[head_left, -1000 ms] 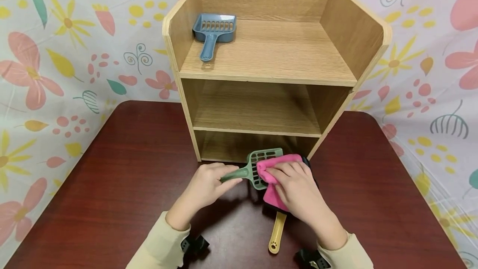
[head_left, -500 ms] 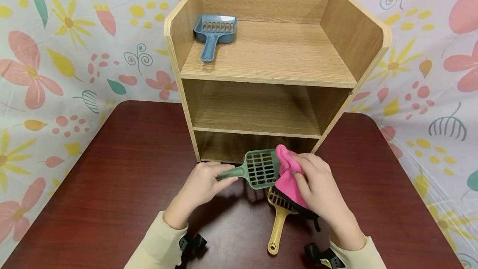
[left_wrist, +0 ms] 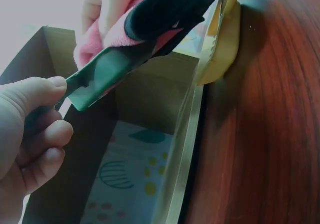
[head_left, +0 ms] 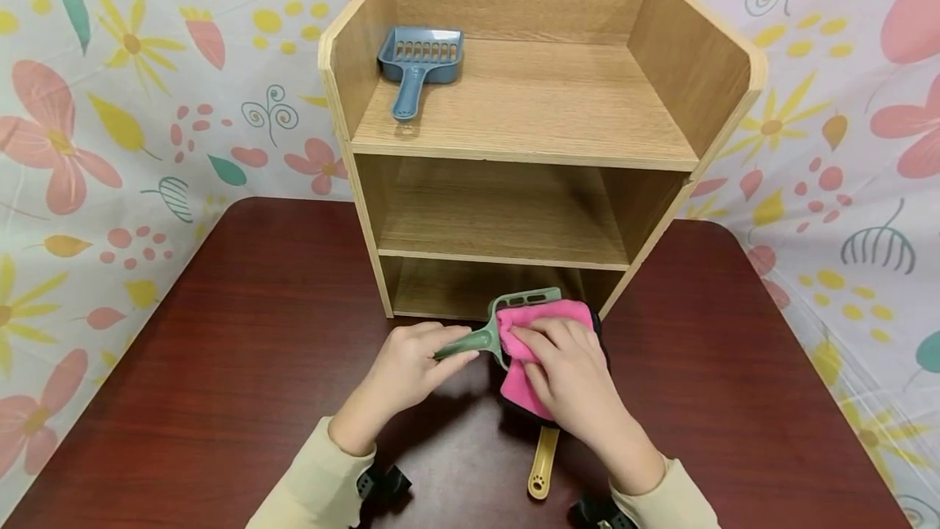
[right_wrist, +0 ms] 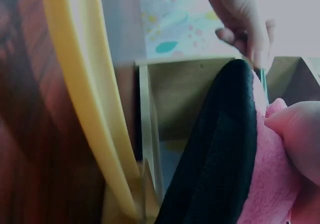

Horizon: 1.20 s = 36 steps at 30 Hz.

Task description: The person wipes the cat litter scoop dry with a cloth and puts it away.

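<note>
My left hand (head_left: 411, 362) grips the handle of a green slotted litter scoop (head_left: 481, 340), holding it up before the shelf's lowest compartment. In the left wrist view the thumb lies along the scoop's handle (left_wrist: 75, 83). With my right hand (head_left: 576, 370) I pinch a pink cloth (head_left: 527, 390) with a black edge and press it on the scoop's slotted head, hiding most of it. The right wrist view shows the cloth's black underside (right_wrist: 215, 144) hanging below the fingers. Under the cloth a yellow litter scoop (head_left: 543, 462) lies on the table, its head covered in the head view.
A wooden shelf unit (head_left: 525, 157) stands at the back of the dark red table (head_left: 220, 366). On its top board, at the left, sits a blue litter scoop (head_left: 419, 64). A flower-patterned curtain (head_left: 176, 104) hangs behind.
The cloth slid right to the green scoop's far edge, baring its slots, then came back left over the head. The left hand has stayed nearly in place.
</note>
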{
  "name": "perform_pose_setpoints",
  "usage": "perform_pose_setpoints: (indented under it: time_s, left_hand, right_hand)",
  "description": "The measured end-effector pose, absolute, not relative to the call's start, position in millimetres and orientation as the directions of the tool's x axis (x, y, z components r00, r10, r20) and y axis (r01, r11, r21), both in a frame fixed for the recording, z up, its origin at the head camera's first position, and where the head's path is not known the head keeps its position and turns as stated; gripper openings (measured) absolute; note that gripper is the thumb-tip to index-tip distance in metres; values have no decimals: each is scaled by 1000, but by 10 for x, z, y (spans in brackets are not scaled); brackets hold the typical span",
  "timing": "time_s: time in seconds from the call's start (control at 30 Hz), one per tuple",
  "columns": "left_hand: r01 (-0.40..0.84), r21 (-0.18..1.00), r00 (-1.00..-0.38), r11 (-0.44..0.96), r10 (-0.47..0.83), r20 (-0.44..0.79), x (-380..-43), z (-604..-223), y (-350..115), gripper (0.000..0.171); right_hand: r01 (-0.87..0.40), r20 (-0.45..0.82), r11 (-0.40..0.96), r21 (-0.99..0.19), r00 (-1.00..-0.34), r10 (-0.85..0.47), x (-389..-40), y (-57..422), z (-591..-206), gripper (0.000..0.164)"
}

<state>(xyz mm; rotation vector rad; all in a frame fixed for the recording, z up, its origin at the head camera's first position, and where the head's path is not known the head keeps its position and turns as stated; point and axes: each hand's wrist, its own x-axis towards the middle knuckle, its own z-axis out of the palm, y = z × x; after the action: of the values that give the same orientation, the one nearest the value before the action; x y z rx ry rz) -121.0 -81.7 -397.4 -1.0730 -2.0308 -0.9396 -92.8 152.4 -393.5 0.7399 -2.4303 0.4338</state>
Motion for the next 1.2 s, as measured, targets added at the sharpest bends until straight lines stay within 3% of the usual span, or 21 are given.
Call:
perform_pose_setpoints:
  time_s: [0.23,0.37,0.43,0.5,0.57,0.67,0.8,0.9,1.0,1.1,1.2]
  left_hand:
    - [860,314,-468,402,377,799,-1243,-3975,-863,19]
    - [845,381,-507,376,337,793,-1273,-3953,-934,20]
    - [834,423,-533,355,312,787,-1286,-3944,-973,21]
    - [828,451,-546,333,296,784,-1289,-3936,-1001,21]
    - [824,473,-557,310,293,777,-1284,-3932,-1007,21]
    - [821,490,-565,294,294,771,-1268,-3932,-986,22]
    - [826,491,-558,277,276,783,-1250,-3936,-929,24]
    - [844,467,-530,265,267,805,-1245,-3939,-892,25]
    - [862,431,-496,267,272,824,-1251,-3946,-873,22]
    - [874,402,-472,274,281,836,-1263,-3950,-870,19]
    - [879,387,-462,280,292,838,-1272,-3955,-869,18]
  right_hand:
    - [-571,614,798,-194,-705,-355,-1009,1682,-3873,28]
    - [-572,634,680,-459,-747,-201,-1044,1763,-3840,27]
    - [-530,573,501,-684,-816,-81,-1053,1788,-3827,27]
    - [-443,453,201,-873,-891,3,-1059,1802,-3817,29]
    - [-319,320,-132,-939,-947,10,-1063,1799,-3809,32]
    - [-133,224,-531,-837,-968,-110,-1067,1774,-3809,31]
    - [77,270,-750,-657,-905,-329,-1043,1726,-3820,33]
    - [224,305,-781,-584,-831,-466,-1024,1697,-3837,48]
    - [328,299,-770,-547,-782,-546,-1009,1678,-3867,50]
    - [396,241,-731,-556,-765,-598,-985,1688,-3904,44]
    - [396,133,-671,-627,-794,-593,-979,1699,-3923,35]
